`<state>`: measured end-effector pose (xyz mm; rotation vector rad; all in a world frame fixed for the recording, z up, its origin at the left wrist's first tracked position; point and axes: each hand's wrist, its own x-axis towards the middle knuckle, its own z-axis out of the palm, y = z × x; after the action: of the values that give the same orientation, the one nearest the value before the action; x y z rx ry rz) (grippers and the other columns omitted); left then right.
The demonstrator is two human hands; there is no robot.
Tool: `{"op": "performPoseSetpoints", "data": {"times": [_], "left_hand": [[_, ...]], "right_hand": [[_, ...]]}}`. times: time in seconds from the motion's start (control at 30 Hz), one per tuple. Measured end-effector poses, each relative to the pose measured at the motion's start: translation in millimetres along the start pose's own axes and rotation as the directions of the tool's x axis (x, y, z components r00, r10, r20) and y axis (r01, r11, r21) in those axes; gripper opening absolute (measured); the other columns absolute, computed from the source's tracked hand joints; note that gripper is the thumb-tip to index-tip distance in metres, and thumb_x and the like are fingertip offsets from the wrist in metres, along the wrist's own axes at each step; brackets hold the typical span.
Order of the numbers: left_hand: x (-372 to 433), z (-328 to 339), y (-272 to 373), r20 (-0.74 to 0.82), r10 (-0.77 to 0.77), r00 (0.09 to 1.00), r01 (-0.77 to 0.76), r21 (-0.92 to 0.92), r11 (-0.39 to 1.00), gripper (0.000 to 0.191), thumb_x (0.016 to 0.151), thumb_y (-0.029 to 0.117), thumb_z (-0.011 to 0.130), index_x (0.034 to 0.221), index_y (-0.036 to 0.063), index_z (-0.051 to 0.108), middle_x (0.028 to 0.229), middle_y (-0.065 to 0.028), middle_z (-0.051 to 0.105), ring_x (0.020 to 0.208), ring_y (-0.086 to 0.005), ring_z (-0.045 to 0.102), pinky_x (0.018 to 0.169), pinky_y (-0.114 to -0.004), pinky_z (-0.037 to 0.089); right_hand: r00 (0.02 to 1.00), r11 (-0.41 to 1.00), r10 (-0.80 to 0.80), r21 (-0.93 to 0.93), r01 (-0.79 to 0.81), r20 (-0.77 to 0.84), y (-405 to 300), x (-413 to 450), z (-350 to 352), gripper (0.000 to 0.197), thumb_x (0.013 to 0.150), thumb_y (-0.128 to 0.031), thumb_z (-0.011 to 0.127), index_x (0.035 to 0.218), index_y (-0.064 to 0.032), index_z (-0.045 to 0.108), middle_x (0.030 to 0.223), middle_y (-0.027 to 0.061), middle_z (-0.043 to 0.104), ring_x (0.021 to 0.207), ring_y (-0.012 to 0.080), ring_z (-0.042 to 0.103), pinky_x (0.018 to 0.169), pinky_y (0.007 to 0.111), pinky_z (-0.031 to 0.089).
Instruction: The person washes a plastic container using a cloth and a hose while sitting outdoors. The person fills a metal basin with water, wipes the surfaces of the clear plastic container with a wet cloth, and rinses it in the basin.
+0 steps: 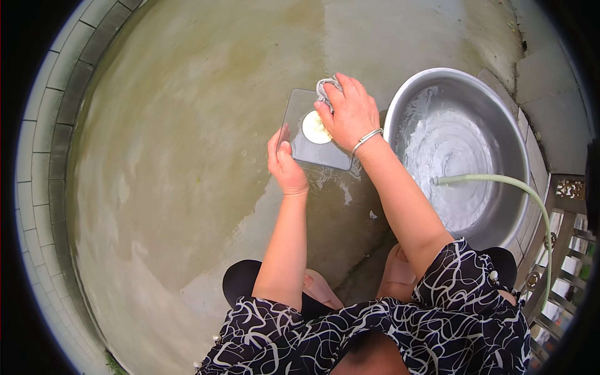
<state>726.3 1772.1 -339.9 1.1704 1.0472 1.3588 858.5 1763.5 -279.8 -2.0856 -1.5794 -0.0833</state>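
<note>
A flat, rectangular, see-through grey panel (316,152) with rounded corners is held above the wet floor, a bright round disc (317,127) at its middle. My left hand (287,164) grips its left edge, with the thumb on the near face. In my right hand (349,110) is a bunched wet grey cloth (328,89), pressed on the panel's upper right part. The right palm and part of the cloth's contact are hidden from view. A bracelet is on my right wrist.
A large metal basin (508,140) with water stands at the right, close to my right forearm. A pale green hose (515,180) runs over its rim into it. A tiled wall (42,140) curves along the left. Wet concrete floor (164,164) lies beneath; a metal gate (562,253) is at right.
</note>
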Motion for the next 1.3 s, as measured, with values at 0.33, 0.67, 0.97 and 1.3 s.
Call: {"op": "performPoseSetpoints", "data": {"times": [0.33,0.67,0.97,1.3], "left_hand": [[0.6,-3.8,-4.7,-0.062,0.052,0.997,-0.049,0.049,0.998,0.036,0.085,0.020,0.031,0.098,-0.0068,0.051,0.100,-0.0140,0.055,0.092,-0.0222,0.051,0.082,-0.033,0.039],[3.0,-2.7,-3.1,-0.044,0.121,0.992,-0.118,0.058,0.991,0.033,0.083,0.013,0.032,0.096,-0.0100,0.051,0.098,-0.0170,0.055,0.088,-0.0213,0.053,0.080,-0.032,0.041],[2.6,3.0,8.3,-0.043,0.030,0.999,-0.025,0.116,0.993,0.035,0.086,0.018,0.031,0.098,-0.0079,0.051,0.099,-0.0163,0.056,0.090,-0.0232,0.054,0.079,-0.033,0.041],[2.4,-4.8,-1.6,-0.035,-0.119,0.992,0.118,-0.037,0.992,0.034,0.088,0.021,0.033,0.094,-0.0060,0.054,0.090,-0.0123,0.057,0.082,-0.0170,0.052,0.074,-0.029,0.041]], "right_hand": [[0.969,0.969,-0.245,0.007,0.245,0.039,-34.2,-19.1,12.9,0.032,0.080,-0.026,0.046,0.107,-0.0083,0.051,0.122,0.0072,0.041,0.114,0.0231,0.035,0.096,0.040,0.025],[0.978,0.978,-0.206,0.034,0.205,0.030,-33.8,11.6,18.3,0.028,0.081,-0.026,0.046,0.103,-0.0116,0.053,0.116,0.0077,0.045,0.108,0.0237,0.041,0.091,0.039,0.031],[0.999,0.999,-0.039,-0.026,0.038,-0.029,-22.9,-21.9,5.6,0.028,0.077,-0.021,0.051,0.102,-0.0067,0.053,0.113,0.0124,0.044,0.106,0.0265,0.041,0.091,0.039,0.030],[0.974,0.968,-0.223,0.129,0.216,0.042,-56.0,-58.0,-4.0,0.028,0.074,-0.016,0.053,0.101,-0.0075,0.054,0.114,0.0088,0.045,0.111,0.0246,0.038,0.095,0.040,0.027]]}}
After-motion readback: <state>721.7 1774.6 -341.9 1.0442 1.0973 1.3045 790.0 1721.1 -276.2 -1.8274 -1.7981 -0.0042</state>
